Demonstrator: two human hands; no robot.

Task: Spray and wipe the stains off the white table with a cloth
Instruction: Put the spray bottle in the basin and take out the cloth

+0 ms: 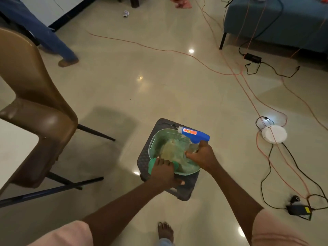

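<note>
A bare foot (165, 230) stands on the glossy floor nearest the viewer. To the left, a corner of the white table (12, 148) shows beside a brown chair (35, 107); no stains can be made out there. The left hand (164, 170) curls around a green cloth (153, 165) at the rim of a pale green basket (160, 139) on a dark stool (147, 153), probably collecting it. The right hand (202, 155) grips the neck of a clear spray bottle (194, 135), blue-headed with an orange label, seemingly lifting it out.

left grip (164, 170): curled, holding | right grip (202, 154): curled, holding | arms extended
</note>
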